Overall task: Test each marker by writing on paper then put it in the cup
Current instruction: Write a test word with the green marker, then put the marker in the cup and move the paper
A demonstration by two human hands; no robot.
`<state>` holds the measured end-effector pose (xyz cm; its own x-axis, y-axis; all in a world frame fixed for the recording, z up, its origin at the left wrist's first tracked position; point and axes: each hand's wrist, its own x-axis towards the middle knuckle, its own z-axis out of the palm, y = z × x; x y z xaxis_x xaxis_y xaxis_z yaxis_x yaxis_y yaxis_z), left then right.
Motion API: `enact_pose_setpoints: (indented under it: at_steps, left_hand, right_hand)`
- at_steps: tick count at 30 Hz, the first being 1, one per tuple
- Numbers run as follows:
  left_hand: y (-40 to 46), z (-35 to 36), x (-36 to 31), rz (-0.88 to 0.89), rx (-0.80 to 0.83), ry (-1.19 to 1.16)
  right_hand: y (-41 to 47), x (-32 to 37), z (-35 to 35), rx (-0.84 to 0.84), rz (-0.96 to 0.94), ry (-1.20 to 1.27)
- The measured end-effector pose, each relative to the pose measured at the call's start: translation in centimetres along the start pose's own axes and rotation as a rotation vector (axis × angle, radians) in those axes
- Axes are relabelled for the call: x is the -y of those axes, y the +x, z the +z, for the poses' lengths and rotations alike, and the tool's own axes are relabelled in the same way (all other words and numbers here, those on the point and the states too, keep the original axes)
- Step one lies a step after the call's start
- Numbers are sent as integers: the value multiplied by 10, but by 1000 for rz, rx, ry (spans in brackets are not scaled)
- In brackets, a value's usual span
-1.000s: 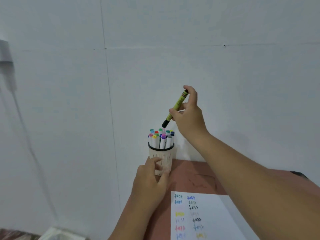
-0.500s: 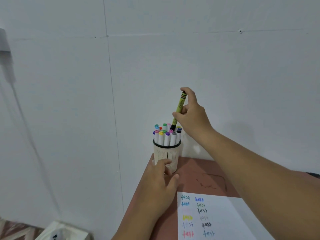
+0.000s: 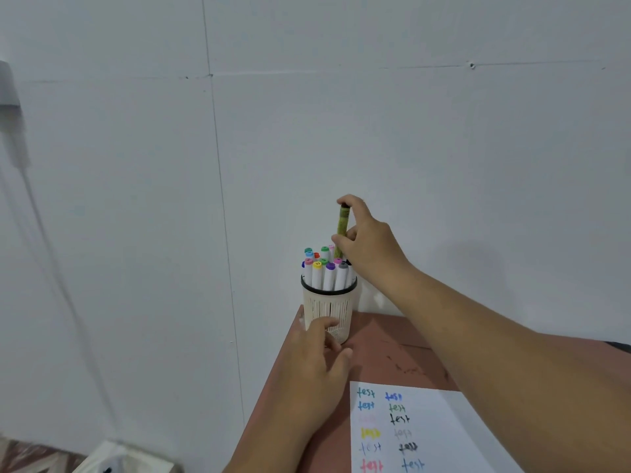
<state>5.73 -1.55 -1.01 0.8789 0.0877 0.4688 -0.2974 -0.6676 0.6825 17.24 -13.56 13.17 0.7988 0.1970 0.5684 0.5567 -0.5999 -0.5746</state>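
- a white sheet of paper (image 3: 444, 435) lies nearest on the reddish-brown bench (image 3: 382, 353), with two columns of the word "test" written in blue, green, black, yellow, grey and red.
- just left of the paper, the left hand (image 3: 314, 373) reaches forward with its fingers (image 3: 322, 324) loosely spread; the fingertips touch the lower front of the pen cup without closing round it.
- the cream slotted pen cup (image 3: 329, 310), black-rimmed, stands upright at the bench's far left corner, close to the wall.
- it is packed with white-barrelled markers (image 3: 326, 273) standing cap up; the caps are yellow, purple, grey, pink, green, red and blue.
- above the cup's right rear, the right hand (image 3: 367, 247) pinches a green marker (image 3: 342, 227) between thumb and fingertips, forefinger curled over its top end.
- that green marker stands nearly upright, its lower end down among the other caps; how deep it sits is hidden.
- behind everything is a plain white panelled wall (image 3: 341, 114).
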Motion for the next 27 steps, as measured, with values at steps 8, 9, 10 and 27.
enact_pose_setpoints:
  at_steps: [8, 9, 10, 27]
  left_hand:
    - [3, 0, 3, 6, -37, 2]
    - [3, 0, 3, 4, -37, 0]
    - [3, 0, 3, 2, -37, 0]
    - [-7, -3, -10, 67, 94, 45]
  right_hand:
    - [-7, -10, 17, 42, -21, -66]
    - [-7, -10, 18, 31, -29, -81]
    - [-6, -11, 20, 29, -27, -104]
    - [-56, -5, -40, 70, 203, 214]
